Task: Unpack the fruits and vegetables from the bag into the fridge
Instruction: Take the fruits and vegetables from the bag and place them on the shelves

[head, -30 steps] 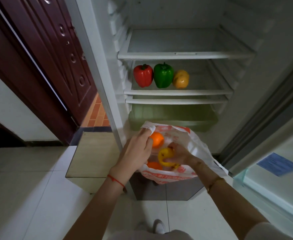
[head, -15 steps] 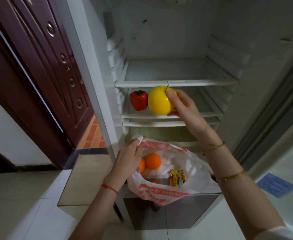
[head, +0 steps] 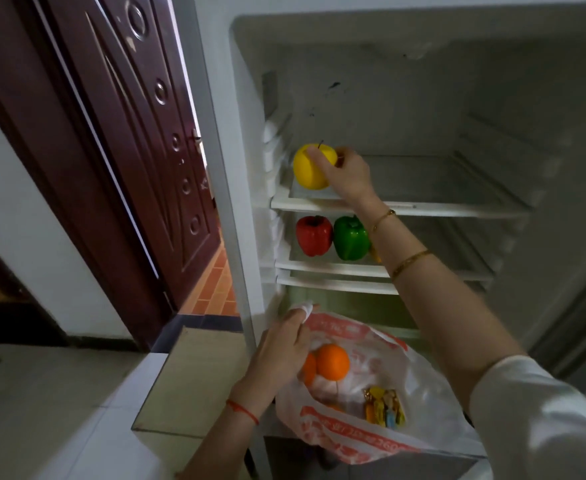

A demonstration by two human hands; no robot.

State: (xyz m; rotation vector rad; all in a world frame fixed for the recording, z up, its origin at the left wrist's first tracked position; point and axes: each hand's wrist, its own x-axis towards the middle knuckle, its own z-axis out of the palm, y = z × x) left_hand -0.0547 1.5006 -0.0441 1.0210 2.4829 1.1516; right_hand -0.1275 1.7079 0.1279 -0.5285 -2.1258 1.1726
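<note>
Right hand: grips yellow apple at left end of upper fridge shelf.
Left hand: clenched on bag rim.
Bag contents: oranges.
Lower shelf: red pepper, green pepper.

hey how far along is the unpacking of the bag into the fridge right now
Done: a red pepper and a green pepper sit on the middle shelf. In hand: the right hand holds a yellow apple at the left of the upper shelf. Left: the left hand holds open the bag, which holds at least two oranges and a small colourful packet.
</note>
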